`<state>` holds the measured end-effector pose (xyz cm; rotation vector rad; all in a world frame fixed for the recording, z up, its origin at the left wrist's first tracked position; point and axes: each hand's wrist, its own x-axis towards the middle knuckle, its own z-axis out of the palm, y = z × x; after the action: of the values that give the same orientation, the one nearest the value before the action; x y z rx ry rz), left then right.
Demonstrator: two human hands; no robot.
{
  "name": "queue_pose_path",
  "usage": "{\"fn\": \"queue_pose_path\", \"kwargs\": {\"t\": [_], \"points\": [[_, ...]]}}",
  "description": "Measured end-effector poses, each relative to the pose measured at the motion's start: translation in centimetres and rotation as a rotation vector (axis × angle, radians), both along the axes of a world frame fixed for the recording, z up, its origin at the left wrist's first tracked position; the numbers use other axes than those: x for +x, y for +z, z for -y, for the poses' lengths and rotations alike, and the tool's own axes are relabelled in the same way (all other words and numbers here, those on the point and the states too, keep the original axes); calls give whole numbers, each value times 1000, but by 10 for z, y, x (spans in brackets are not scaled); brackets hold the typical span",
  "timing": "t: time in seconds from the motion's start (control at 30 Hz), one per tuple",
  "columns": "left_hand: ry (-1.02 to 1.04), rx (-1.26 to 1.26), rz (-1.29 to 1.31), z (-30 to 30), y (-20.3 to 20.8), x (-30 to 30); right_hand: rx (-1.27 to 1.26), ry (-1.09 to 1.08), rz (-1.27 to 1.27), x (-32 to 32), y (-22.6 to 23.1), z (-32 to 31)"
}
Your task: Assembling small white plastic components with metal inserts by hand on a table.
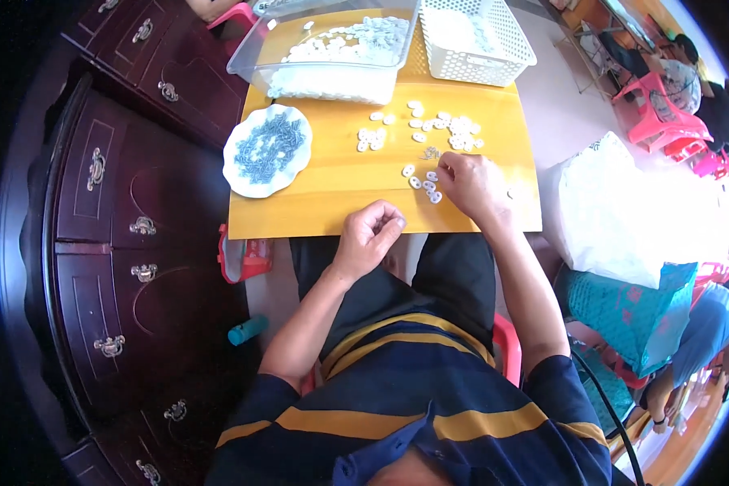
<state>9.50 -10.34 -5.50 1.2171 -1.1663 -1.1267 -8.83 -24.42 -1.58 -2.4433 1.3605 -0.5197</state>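
My right hand (471,185) reaches over the wooden table with its fingertips pinched together, right beside a small heap of tiny brass-coloured parts (432,152). Whether anything sits in that pinch is too small to tell. At the table's near edge my left hand (368,237) is curled closed, thumb against forefinger, and its contents are hidden. Between the hands lie several small white oval plastic pieces (429,186) with dark holes. More white pieces (462,132) are heaped beyond my right hand, and another small group (371,140) lies further left.
A scalloped white plate (252,189) of small dark metal parts stands on the table's left. At the back are a clear bin (332,85) of white pieces and a white perforated basket (478,69). Dark drawers (130,202) flank the left; a large white bag (603,211) stands right.
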Motion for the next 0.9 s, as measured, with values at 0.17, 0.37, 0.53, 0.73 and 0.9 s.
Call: {"fn": "queue_pose_path", "kwargs": {"t": [0.17,0.37,0.53,0.73,0.9], "points": [[-1,-3,5,1,-6,2,-14,-11,-65,2,1,3],[-5,26,-32,1,-11,3,-10,-61,60,-7,6,2],[20,17,6,0,-9,2,264,-116,489,-29,10,-31],[-23,19,55,2,-4,1,629,-113,888,-52,-22,-84],[-30,31,50,5,-3,-1,898,-167,1182,-58,-31,-107]]}}
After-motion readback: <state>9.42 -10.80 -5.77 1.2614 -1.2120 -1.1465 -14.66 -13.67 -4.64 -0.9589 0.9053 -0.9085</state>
